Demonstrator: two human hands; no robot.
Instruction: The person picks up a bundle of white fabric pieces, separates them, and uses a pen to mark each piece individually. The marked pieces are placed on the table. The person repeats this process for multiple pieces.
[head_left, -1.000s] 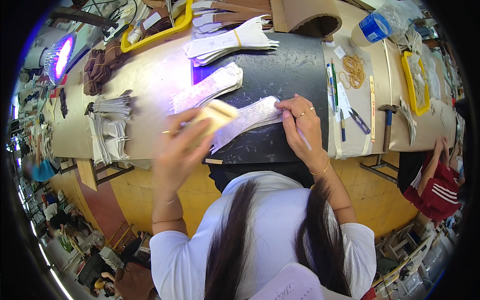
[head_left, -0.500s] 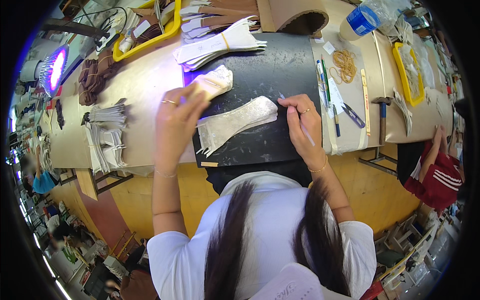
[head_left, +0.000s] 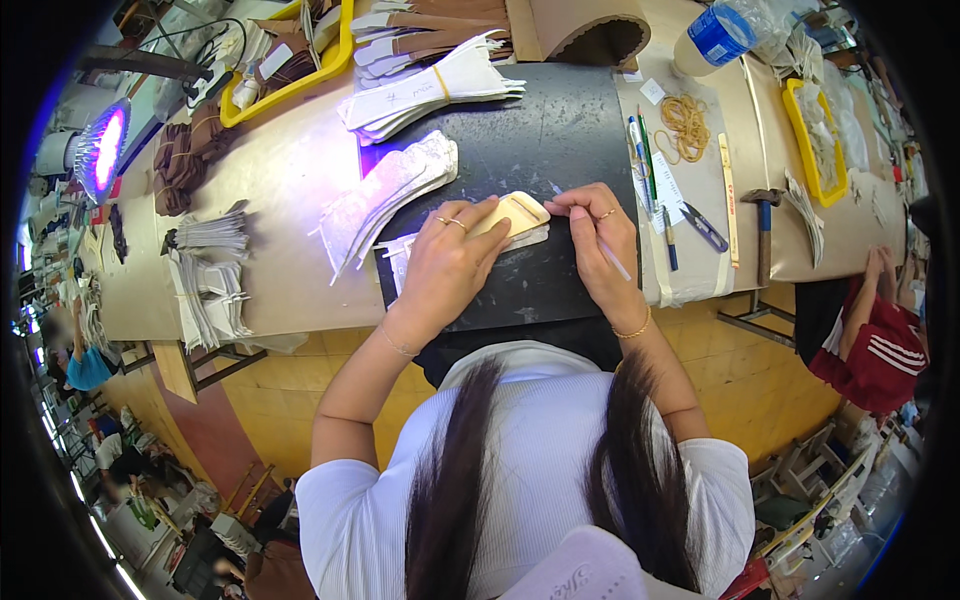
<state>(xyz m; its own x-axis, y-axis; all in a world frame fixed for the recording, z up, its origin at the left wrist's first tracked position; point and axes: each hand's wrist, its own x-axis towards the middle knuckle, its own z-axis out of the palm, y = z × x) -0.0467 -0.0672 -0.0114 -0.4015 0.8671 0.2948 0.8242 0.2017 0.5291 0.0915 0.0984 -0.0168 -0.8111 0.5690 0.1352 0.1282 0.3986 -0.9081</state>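
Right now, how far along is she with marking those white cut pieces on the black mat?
Done, it seems: a fanned stack of white pieces lies left of the mat. In hand: the left hand presses a tan template onto one white piece, the right hand holding a pen. Left, probably: banded bundles behind.

Tan template flat atop white cut piece, on black mat; thin pen tilted beside.

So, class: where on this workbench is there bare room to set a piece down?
Bare black mat lies between the white banded bundle and the hands, and below the left hand. Tan bench beside the silvery stack is open. The right side, around pens and hammer, is crowded.
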